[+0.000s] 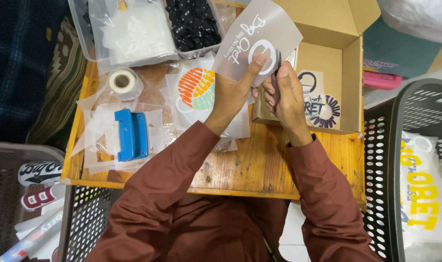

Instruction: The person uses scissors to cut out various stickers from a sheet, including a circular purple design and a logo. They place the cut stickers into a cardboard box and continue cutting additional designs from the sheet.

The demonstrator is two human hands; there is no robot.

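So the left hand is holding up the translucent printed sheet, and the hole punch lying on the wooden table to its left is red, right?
Not quite: the hole punch is blue, not red, as the head view shows. The rest holds: the left hand holds up the translucent printed sheet, and the punch lies to its left on the wooden table.

A blue hole punch (131,134) lies on clear film pieces on the wooden table (250,170), with a roll of white tape (122,80) beyond it. An open cardboard box (337,53) holds printed stickers, and dark perforated baskets (386,160) stand alongside.
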